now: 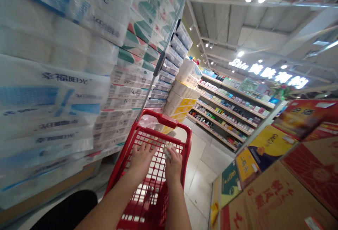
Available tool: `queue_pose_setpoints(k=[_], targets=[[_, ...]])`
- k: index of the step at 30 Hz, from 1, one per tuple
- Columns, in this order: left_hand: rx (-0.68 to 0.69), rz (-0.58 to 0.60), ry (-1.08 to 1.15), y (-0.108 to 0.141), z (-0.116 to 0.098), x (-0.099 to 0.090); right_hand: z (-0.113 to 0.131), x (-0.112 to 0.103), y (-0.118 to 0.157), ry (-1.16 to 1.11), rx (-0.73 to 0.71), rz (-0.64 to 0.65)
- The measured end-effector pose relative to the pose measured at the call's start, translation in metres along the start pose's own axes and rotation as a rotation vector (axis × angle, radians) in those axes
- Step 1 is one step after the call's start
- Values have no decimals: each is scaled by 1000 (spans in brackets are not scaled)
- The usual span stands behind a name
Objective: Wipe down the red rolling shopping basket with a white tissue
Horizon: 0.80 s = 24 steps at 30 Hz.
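Note:
A red plastic shopping cart (151,115) with a grid-like basket lies below me, tilted in the view. Reaching over the grid, my left hand (141,157) has its fingers stretched out and holds nothing that I can see. My right hand (173,163) is to its right, near the cart's right side. Its fingers are closed on a small crumpled whitish thing (167,150), whose kind I cannot make out. Whether either palm rests on the grid is hard to tell.
Tall stacks of wrapped tissue packs (55,99) line the left side. A grey pole (161,61) rises near the cart's far end. Stacked cartons (274,194) stand on the right. Beyond the tiled floor (199,173) are stocked shelves (227,106).

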<state>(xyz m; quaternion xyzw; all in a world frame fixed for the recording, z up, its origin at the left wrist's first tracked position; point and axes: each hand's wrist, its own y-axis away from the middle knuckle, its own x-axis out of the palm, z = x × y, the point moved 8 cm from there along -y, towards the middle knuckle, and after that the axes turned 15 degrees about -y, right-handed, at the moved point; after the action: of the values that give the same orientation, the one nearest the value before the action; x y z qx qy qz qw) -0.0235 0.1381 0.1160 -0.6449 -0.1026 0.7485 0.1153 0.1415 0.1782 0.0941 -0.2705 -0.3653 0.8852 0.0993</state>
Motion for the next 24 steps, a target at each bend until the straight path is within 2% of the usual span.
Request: queue_pose_setpoints(k=[5,9,14,18,19,22,24], targets=[[-8,4,10,-2,0,6,4,-1,1,43,37,-62],[-12,-42,53,-2,1,12,14,15,2,35,-47,84],[-19,-25,104,-2,3,19,4,4,3,97,41,-55],[-26,-2,107,-4,3,23,17,20,6,35,-70,128],[-24,-2,107,-4,2,24,19,21,6,31,-73,136],[-21,-3,99,-4,2,25,19,11,6,68,1,30],[-18,-2,88,-4,1,26,20,9,6,72,20,14]])
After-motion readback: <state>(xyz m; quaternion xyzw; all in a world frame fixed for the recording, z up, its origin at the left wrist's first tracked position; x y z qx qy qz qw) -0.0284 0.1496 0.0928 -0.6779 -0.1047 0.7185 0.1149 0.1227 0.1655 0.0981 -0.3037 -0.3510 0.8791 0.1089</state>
